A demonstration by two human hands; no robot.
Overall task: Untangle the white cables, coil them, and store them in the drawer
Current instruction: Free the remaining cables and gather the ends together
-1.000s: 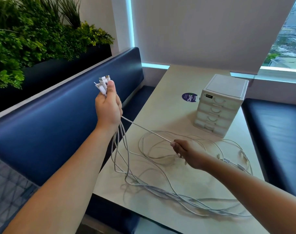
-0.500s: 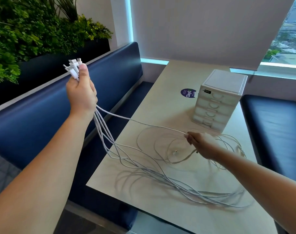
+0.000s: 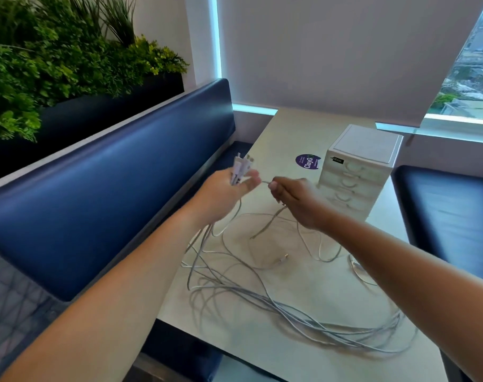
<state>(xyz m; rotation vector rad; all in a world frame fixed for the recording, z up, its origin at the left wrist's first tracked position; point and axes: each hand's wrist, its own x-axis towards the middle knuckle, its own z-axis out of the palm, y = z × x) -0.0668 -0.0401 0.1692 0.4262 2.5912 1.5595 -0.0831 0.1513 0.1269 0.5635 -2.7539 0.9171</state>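
Several white cables [image 3: 262,293] lie tangled in loose loops on the pale table [image 3: 290,128]. My left hand [image 3: 223,194] grips a bundle of their plug ends [image 3: 241,168] just above the table's left side. My right hand [image 3: 295,201] sits right beside it, pinching the end of one cable between thumb and forefinger; that strand hangs down to the table. A loose plug [image 3: 283,259] rests among the loops. The small white drawer unit [image 3: 356,172] stands behind my right hand with all its drawers shut.
A round purple sticker [image 3: 307,161] is on the table left of the drawer unit. Blue bench seats flank the table on the left [image 3: 102,183] and the right [image 3: 449,216]. A planter with green plants [image 3: 55,64] stands behind the left bench.
My left hand dropped from high at the left and moved in over the table. My right hand rose along the single cable until the two hands met in front of the drawer unit.
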